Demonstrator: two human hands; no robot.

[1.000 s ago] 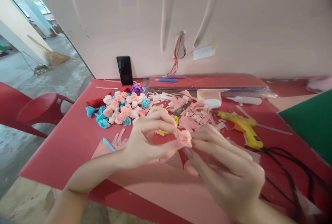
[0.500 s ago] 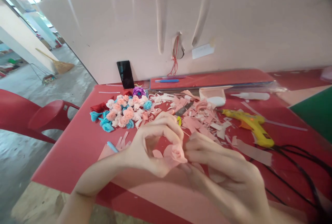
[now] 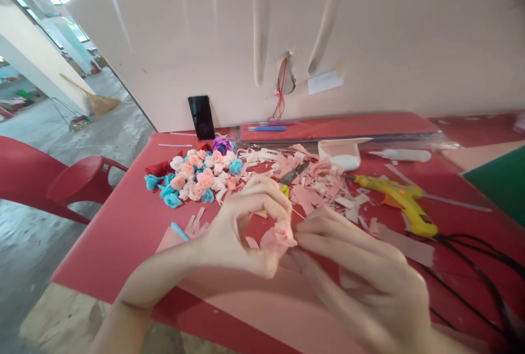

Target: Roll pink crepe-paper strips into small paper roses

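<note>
My left hand [image 3: 241, 228] and my right hand [image 3: 361, 272] meet over the near middle of the red table [image 3: 115, 233]. Between their fingertips is a small pink paper rose [image 3: 281, 235]. The left thumb and forefinger curl round it in a ring, and the right fingers pinch its right side. Both hands are closed on the rose. Under the hands lies a pink paper sheet [image 3: 262, 294].
A pile of pink, white and blue paper roses [image 3: 197, 176] lies behind the hands, with pink paper scraps [image 3: 315, 184] to its right. A yellow glue gun [image 3: 404, 203] with black cables [image 3: 471, 266], a white glue bottle [image 3: 402, 154], a black phone [image 3: 200, 117] at the wall and red chairs [image 3: 53, 179] at left.
The camera has tilted and shifted a little. Both hands have stayed together on the pink rose, turning it slightly between the fingertips.
</note>
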